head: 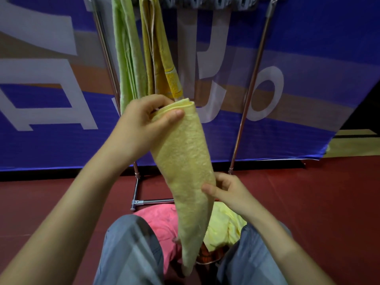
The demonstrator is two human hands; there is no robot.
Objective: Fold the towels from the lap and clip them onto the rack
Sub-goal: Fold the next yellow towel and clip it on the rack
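Note:
A pale yellow towel [186, 161], folded lengthwise, hangs in front of me above my lap. My left hand [144, 120] pinches its folded top end, thumb across the front. My right hand [228, 191] grips the towel's right edge about midway down. On my lap lie a pink towel [160, 223] and another yellow towel [224, 227]. The metal rack [249, 95] stands ahead; a green towel [126, 58] and a mustard-yellow towel [156, 54] hang from its top bar. Grey clips [220, 2] line that bar to the right.
A blue banner [308, 79] with white letters stands right behind the rack. The floor [308, 202] is dark red. The rack's foot bar [152, 201] lies just beyond my knees. An orange patterned item [209, 255] shows between my legs.

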